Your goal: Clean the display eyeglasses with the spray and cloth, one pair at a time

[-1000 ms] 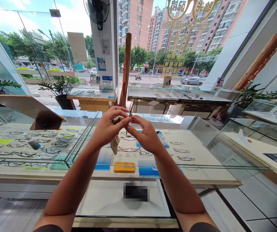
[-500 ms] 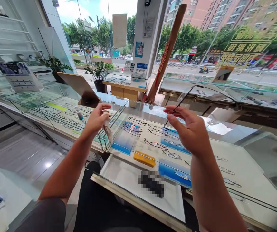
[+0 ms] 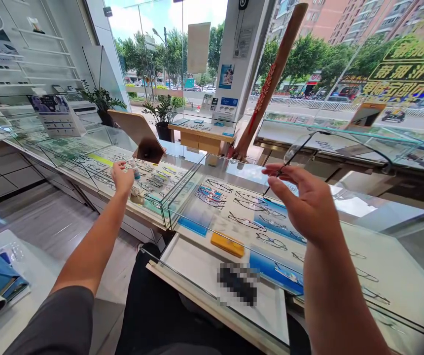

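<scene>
My right hand (image 3: 306, 204) pinches a pair of dark thin-framed eyeglasses (image 3: 292, 154) between thumb and fingers, raised above the glass display case. One lens and a long temple show past the fingertips. My left hand (image 3: 122, 177) is at a small clear bottle (image 3: 135, 171) with a bluish label, standing on the counter to the left. Its fingers are curled close beside the bottle; whether they touch it I cannot tell. A crumpled beige cloth (image 3: 137, 194) hangs below that hand, seemingly held in it.
Beneath the glass lie rows of eyeglasses (image 3: 247, 220) and a yellow case (image 3: 227, 244). A white drawer (image 3: 186, 259) stands pulled out before my lap, with a pixelated dark object inside. A wood-backed stand mirror (image 3: 136, 129) and a desk calendar (image 3: 56, 116) occupy the left counter.
My left hand has moved left and away, carrying the cloth over to the bottle. The right hand keeps the eyeglasses raised in about the same pose. The view has swung slightly left.
</scene>
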`<state>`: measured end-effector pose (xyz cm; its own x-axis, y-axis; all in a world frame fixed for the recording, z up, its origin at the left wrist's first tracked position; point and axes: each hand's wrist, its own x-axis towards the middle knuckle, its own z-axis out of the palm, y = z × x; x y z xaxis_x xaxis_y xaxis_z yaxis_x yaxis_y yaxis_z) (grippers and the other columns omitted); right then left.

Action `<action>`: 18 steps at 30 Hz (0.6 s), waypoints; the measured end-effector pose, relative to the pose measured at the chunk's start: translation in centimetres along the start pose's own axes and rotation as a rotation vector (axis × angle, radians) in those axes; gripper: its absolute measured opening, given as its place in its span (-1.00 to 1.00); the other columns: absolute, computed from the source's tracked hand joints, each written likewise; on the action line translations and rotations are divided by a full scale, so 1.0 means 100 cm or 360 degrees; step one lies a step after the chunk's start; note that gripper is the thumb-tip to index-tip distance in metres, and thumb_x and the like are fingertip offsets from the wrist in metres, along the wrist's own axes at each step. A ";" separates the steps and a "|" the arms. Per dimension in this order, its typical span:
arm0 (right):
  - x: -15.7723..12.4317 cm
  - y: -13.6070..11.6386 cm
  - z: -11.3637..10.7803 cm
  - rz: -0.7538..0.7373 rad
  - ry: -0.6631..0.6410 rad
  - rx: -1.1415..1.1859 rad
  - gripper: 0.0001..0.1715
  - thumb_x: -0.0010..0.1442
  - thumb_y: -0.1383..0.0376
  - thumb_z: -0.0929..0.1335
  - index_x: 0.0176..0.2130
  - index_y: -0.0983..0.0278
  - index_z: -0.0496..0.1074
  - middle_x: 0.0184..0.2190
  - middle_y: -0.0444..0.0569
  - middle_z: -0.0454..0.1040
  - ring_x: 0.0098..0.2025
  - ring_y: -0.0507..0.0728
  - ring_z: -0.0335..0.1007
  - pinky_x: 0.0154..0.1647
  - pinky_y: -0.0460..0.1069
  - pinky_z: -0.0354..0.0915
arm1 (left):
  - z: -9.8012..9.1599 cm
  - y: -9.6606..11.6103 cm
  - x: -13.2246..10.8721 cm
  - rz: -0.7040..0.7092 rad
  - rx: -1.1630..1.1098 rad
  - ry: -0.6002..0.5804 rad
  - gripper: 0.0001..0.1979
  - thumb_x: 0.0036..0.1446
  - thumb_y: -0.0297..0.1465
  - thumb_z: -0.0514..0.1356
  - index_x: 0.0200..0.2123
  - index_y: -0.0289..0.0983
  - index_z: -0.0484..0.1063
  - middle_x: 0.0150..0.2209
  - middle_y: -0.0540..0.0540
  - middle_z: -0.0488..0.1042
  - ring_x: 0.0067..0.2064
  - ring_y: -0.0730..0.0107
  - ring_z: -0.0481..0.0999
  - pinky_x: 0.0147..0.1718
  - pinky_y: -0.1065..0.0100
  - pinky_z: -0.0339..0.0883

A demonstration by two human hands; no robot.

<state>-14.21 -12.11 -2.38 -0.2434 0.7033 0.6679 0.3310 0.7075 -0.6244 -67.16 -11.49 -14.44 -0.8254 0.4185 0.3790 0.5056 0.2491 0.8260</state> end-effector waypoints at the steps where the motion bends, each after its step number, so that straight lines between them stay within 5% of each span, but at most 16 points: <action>1: 0.000 0.000 0.000 -0.0009 -0.0003 0.0003 -0.61 0.40 0.00 0.48 0.09 0.14 0.66 0.06 0.08 0.74 0.11 0.34 0.68 0.27 0.35 0.47 | 0.004 -0.003 0.001 -0.0022 0.0065 0.0025 -0.43 0.15 -0.36 0.32 0.21 -0.30 0.30 0.28 -0.46 0.38 0.43 -0.28 0.33 0.48 -0.26 0.16; 5: 0.000 -0.001 -0.002 -0.0032 -0.0027 0.0015 -0.60 0.41 0.01 0.47 0.10 0.16 0.65 0.05 0.09 0.75 0.11 0.33 0.68 0.26 0.34 0.49 | 0.022 -0.013 0.004 -0.0079 0.0217 -0.0018 -0.25 0.10 -0.18 0.47 0.24 -0.35 0.31 0.36 -0.56 0.35 0.52 -0.40 0.19 0.53 -0.27 -0.01; 11: 0.000 -0.002 -0.007 -0.0041 -0.0053 0.0006 -0.61 0.43 0.03 0.45 0.11 0.17 0.65 0.06 0.09 0.74 0.12 0.31 0.67 0.28 0.33 0.46 | 0.032 -0.010 0.006 -0.0136 0.0228 -0.0102 -0.77 0.25 -0.36 0.25 -0.06 -0.29 0.38 0.11 -0.55 0.57 0.35 -0.40 0.45 0.40 -0.27 0.21; 18: 0.002 -0.001 -0.012 -0.0053 -0.0031 0.0049 -0.62 0.43 0.04 0.45 0.11 0.17 0.65 0.05 0.07 0.75 0.13 0.30 0.66 0.29 0.31 0.46 | 0.045 0.044 -0.013 0.0040 -0.0131 -0.0131 -0.89 0.23 -0.35 0.19 -0.20 -0.18 0.32 -0.19 -0.22 0.61 0.04 -0.08 0.65 0.19 -0.05 0.48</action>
<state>-13.25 -12.14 -1.70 -0.2715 0.6805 0.6806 0.2945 0.7320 -0.6144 -62.71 -6.99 -13.16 -0.7876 0.4949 0.3671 0.5007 0.1669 0.8494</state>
